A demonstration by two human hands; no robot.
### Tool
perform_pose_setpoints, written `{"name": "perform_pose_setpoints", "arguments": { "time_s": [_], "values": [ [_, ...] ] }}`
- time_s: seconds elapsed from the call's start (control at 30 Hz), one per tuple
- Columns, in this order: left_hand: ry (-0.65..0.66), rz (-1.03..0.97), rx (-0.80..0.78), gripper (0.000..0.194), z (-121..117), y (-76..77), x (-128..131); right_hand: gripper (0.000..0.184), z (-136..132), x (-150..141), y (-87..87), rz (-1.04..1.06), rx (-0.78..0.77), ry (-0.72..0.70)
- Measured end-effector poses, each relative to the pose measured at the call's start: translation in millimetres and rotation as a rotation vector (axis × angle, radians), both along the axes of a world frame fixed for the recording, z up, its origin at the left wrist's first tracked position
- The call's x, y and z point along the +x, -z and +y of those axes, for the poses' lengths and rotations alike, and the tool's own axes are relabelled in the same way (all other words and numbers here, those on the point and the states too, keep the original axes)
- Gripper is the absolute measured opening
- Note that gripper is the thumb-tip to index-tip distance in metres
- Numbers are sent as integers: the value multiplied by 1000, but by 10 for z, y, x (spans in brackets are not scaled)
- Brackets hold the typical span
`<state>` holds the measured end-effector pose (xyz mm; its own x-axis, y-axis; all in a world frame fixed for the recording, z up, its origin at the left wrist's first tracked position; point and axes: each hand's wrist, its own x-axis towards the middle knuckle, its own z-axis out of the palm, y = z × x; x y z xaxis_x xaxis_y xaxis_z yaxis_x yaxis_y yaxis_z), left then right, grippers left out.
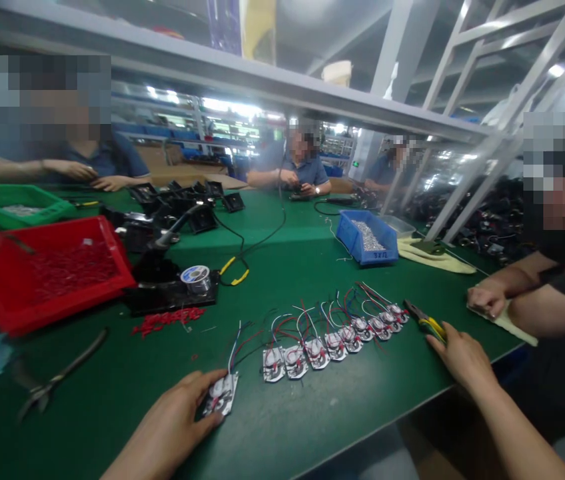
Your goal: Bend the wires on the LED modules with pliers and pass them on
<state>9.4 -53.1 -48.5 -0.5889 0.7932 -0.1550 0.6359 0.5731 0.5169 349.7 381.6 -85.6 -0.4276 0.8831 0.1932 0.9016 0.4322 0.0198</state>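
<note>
My left hand (175,420) pinches a small white circuit board (221,395) by its edges, thumb below and fingers above. Thin white, blue and red wires stick up from that board, which is at the green table's surface. To its right runs a slanting row of several similar wired boards (316,353). Past the row's far end, my right hand (462,357) has its fingers closed on the yellow and green handles of a pair of pliers (428,323). The plier jaws point away to the left, close to the last board. How firmly the fingers grip is partly hidden.
A red bin (57,280) of red pieces, a soldering stand with a solder spool (196,279) and diagonal cutters (45,393) occupy the left. Beyond the boards stands a blue bin (370,239) of small metal parts. Co-workers sit across the table and at right; a shelf (242,77) spans overhead.
</note>
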Motion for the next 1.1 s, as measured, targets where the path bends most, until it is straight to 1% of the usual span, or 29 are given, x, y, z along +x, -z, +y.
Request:
{"name": "perform_pose_setpoints", "arguments": {
  "time_s": [0.07, 0.13, 0.17, 0.2, 0.27, 0.37, 0.4, 0.43, 0.5, 0.6, 0.7, 0.8, 0.93, 1.0, 1.1],
  "values": [
    [-7, -34, 33, 45, -39, -45, 64, 64, -143, 35, -46, 112, -82, 22],
    [2, -75, 50, 47, -70, -90, 114, 61, -373, 47, -118, 340, -221, 8],
    [13, -97, 58, 47, -83, -112, 132, 60, -526, 31, -166, 455, -292, -32],
    [27, -117, 67, 48, -93, -133, 147, 59, -706, -4, -222, 526, -337, -85],
    [48, -148, 77, 49, -109, -174, 170, 63, -1131, -141, -346, 481, -445, -297],
    [55, -159, 88, 47, -123, -219, 199, 62, -1809, -481, -498, 340, -530, -763],
    [52, -158, 91, 47, -126, -227, 208, 61, -2002, -609, -524, 298, -554, -866],
    [48, -159, 95, 46, -130, -231, 214, 62, -2163, -734, -535, 260, -580, -922],
    [41, -167, 108, 46, -138, -230, 221, 69, -2380, -949, -522, 222, -586, -968],
    [50, -185, 138, 47, -150, -210, 214, 76, -2506, -1154, -467, 206, -525, -983],
    [68, -194, 162, 47, -159, -186, 202, 80, -2547, -1245, -423, 206, -456, -1007],
    [68, -193, 166, 44, -168, -170, 199, 83, -2588, -1276, -398, 141, -411, -1016],
    [63, -194, 162, 44, -181, -160, 195, 84, -2607, -1265, -417, 30, -374, -955],
    [68, -203, 161, 44, -183, -160, 190, 84, -2601, -1257, -452, 64, -343, -955],
    [81, -209, 165, 45, -180, -164, 184, 84, -2605, -1270, -497, 108, -289, -990]
  ]
}}
